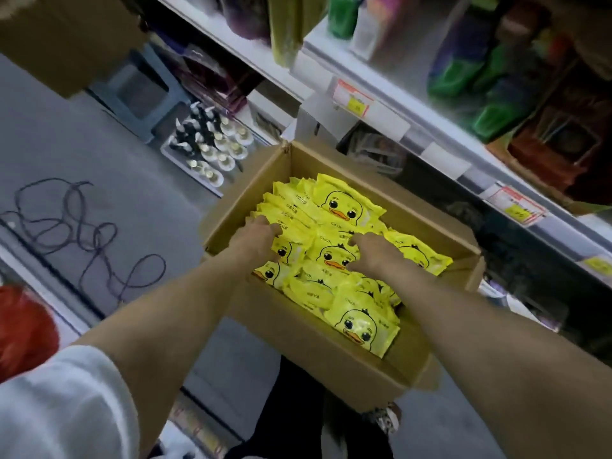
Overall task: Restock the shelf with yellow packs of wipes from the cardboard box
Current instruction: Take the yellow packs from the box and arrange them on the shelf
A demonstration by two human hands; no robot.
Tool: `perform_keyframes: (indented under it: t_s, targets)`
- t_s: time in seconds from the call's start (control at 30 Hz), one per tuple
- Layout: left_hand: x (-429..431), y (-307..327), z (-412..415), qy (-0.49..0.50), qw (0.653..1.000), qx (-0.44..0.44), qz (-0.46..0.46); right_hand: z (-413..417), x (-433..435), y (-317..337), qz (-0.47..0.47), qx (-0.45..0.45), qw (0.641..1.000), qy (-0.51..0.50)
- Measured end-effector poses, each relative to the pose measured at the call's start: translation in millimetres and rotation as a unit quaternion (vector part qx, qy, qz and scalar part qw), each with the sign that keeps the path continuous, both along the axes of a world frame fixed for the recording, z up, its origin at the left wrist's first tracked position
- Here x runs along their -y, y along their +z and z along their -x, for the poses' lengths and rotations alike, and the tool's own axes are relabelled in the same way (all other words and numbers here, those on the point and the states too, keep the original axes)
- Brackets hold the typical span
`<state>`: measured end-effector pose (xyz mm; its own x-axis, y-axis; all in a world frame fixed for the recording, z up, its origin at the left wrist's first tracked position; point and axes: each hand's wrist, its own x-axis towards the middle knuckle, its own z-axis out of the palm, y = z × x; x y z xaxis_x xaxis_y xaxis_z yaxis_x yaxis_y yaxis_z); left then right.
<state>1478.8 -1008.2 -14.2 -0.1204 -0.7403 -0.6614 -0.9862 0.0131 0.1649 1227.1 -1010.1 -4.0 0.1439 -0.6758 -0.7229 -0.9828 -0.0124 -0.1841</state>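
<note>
Head view: I look down into an open cardboard box (265,180) that sits just beside the shelf (440,135). The yellow packs of wipes (351,202), each printed with a duck face, fill it: some stand on edge along the far left wall, others lie flat and overlapping.

Both my arms reach into the box. My left hand (260,240) is curled over the packs near the left wall, fingers and thumb closed on 1 of them. My right hand (376,256) sits near the middle of the pile, fingers and thumb clamped on the edge of a duck-faced pack.

On the shelf rail I see 2 orange price tags (352,97). Left of the box, a dark cable (82,233) loops across the grey floor (99,154), and a tray of small bottles (212,150) stands beyond it.
</note>
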Motion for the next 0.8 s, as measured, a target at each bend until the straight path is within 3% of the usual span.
perform_keyframes:
  t_s: [0.17, 0.53, 0.8]
  targets:
    - [14.9, -29.0, -4.7, -0.020, 0.998, 0.023, 0.046, 0.3, 11.9, -27.6, -0.008, -0.004, 1.000, -0.014]
    - [24.1, -45.1, -9.8, 0.034, 0.997, 0.007, 0.071, -12.4, 20.8, -57.7, 0.005, -0.041, 0.999, -0.008]
    - [19.3, -52.1, -11.3, -0.121, 0.986, 0.098, 0.053, -23.2, 4.1, -69.7, 0.005, -0.053, 0.998, -0.012]
